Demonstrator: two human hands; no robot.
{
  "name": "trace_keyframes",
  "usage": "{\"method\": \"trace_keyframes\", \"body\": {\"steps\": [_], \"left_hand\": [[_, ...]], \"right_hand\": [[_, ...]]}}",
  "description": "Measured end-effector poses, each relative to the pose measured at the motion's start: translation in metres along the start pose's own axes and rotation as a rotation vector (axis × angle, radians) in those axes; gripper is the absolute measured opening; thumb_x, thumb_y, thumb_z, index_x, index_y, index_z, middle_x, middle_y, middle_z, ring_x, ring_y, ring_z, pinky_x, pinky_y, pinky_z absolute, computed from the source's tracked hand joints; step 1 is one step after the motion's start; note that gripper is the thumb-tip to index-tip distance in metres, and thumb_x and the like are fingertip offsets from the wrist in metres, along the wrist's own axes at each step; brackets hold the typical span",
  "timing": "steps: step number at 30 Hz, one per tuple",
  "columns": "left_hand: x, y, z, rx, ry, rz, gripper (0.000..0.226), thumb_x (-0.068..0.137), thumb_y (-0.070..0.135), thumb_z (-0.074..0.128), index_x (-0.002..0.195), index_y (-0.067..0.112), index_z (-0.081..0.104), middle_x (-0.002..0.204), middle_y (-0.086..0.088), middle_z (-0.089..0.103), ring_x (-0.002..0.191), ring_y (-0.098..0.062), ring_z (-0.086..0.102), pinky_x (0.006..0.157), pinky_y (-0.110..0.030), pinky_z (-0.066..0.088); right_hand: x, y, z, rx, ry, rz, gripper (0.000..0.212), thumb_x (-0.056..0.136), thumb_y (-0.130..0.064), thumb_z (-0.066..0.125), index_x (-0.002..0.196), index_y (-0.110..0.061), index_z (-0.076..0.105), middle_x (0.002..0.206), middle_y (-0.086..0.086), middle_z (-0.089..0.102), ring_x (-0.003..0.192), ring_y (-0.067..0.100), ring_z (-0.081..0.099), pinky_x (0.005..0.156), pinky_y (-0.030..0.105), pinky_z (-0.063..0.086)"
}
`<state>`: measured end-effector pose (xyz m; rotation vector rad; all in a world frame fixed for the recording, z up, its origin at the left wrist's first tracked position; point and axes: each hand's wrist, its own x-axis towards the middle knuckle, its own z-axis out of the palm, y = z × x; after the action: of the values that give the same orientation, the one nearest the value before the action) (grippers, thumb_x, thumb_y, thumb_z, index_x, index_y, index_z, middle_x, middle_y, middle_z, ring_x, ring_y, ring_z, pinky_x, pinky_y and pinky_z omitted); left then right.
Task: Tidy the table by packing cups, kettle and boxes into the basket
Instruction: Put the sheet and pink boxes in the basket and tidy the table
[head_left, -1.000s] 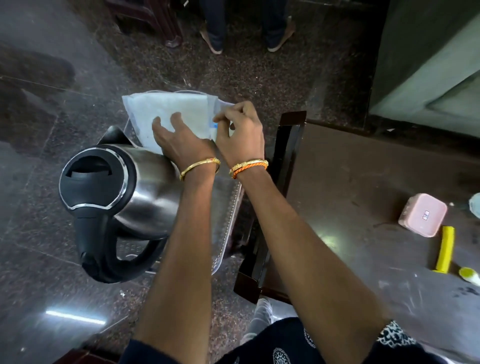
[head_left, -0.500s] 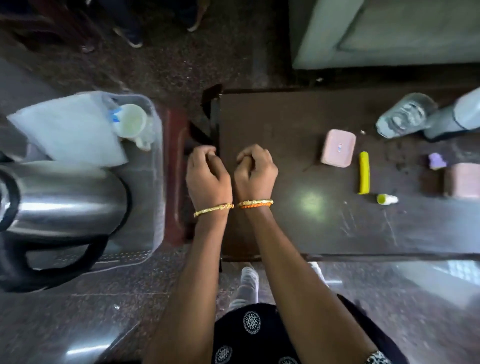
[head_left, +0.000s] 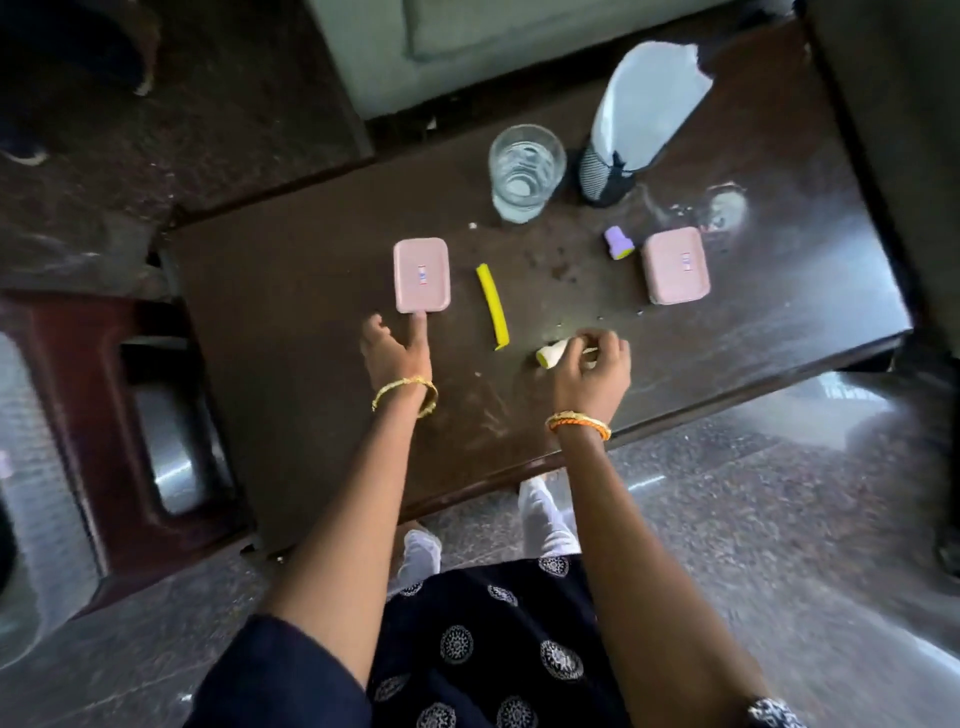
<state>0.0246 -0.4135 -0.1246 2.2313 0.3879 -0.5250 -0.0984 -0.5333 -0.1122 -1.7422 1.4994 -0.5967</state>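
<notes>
Dark counter (head_left: 291, 395) at frame centre carries two pink boxes (head_left: 422, 275) and glass (head_left: 525, 174) unpacked; left hand (head_left: 397, 353) touches one box with a straight finger, right hand (head_left: 589, 364) pinches a small cap (head_left: 549, 357).

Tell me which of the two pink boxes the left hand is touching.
The left pink box, beside the yellow strip. The left hand has a fingertip at its near edge. The right pink box, by the small purple cap, lies untouched.

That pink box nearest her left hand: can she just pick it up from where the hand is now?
Probably yes. The left hand has a finger reaching the near edge of the pink box, and nothing lies between them. The yellow strip lies apart, to its right.
</notes>
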Motion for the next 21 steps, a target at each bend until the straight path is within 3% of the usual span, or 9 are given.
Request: {"method": "trace_keyframes", "body": {"steps": [2, 6, 12, 16, 19, 21], "left_hand": [[0.01, 0.014, 0.016, 0.018, 0.054, -0.01, 0.059, 0.088, 0.036, 0.056, 0.133, 0.003, 0.039, 0.134, -0.017, 0.05, 0.12, -0.031, 0.052, 0.098, -0.037, 0.041], [0.01, 0.028, 0.042, 0.046, 0.179, -0.072, 0.039, 0.091, 0.026, 0.053, 0.121, 0.001, 0.047, 0.13, -0.019, 0.052, 0.115, -0.033, 0.054, 0.089, -0.035, 0.044], [0.002, 0.027, 0.065, -0.114, 0.3, -0.305, 0.028, 0.094, 0.017, 0.049, 0.117, 0.001, 0.049, 0.125, -0.021, 0.058, 0.113, -0.035, 0.058, 0.091, -0.038, 0.047], [0.007, 0.023, 0.07, -0.29, 0.245, -0.416, 0.031, 0.093, 0.018, 0.049, 0.118, -0.001, 0.048, 0.115, -0.025, 0.063, 0.087, -0.032, 0.068, 0.088, -0.045, 0.054], [0.013, 0.02, 0.066, -0.438, 0.21, -0.461, 0.03, 0.091, 0.013, 0.051, 0.116, -0.005, 0.052, 0.11, -0.026, 0.065, 0.069, -0.02, 0.065, 0.065, -0.03, 0.057], [0.013, 0.02, 0.063, -0.499, 0.198, -0.481, 0.03, 0.088, 0.011, 0.055, 0.113, -0.006, 0.056, 0.109, -0.025, 0.066, 0.069, -0.018, 0.066, 0.052, -0.02, 0.054]], "right_hand": [[0.032, 0.006, -0.007, -0.016, 0.053, 0.028, 0.012, 0.077, -0.002, 0.055, 0.083, 0.003, 0.064, 0.092, 0.024, 0.058, 0.087, 0.038, 0.056, 0.076, 0.025, 0.037], [0.079, 0.014, -0.016, -0.069, 0.141, 0.077, 0.021, 0.08, -0.006, 0.054, 0.098, -0.001, 0.062, 0.111, 0.022, 0.052, 0.103, 0.037, 0.048, 0.084, 0.029, 0.035], [0.127, 0.02, -0.016, -0.019, 0.174, 0.294, 0.047, 0.087, -0.013, 0.053, 0.13, 0.0, 0.041, 0.134, 0.022, 0.037, 0.115, 0.038, 0.045, 0.085, 0.025, 0.031], [0.148, 0.031, -0.017, 0.072, 0.181, 0.476, 0.031, 0.093, -0.015, 0.046, 0.121, -0.002, 0.051, 0.121, 0.022, 0.052, 0.109, 0.036, 0.052, 0.085, 0.026, 0.034], [0.153, 0.035, -0.018, 0.155, 0.163, 0.557, 0.022, 0.093, -0.019, 0.053, 0.107, -0.004, 0.059, 0.102, 0.018, 0.065, 0.101, 0.034, 0.061, 0.091, 0.039, 0.049], [0.152, 0.036, -0.02, 0.255, 0.169, 0.631, 0.014, 0.09, -0.018, 0.058, 0.097, -0.007, 0.061, 0.092, 0.014, 0.066, 0.092, 0.031, 0.066, 0.077, 0.037, 0.058]]}}
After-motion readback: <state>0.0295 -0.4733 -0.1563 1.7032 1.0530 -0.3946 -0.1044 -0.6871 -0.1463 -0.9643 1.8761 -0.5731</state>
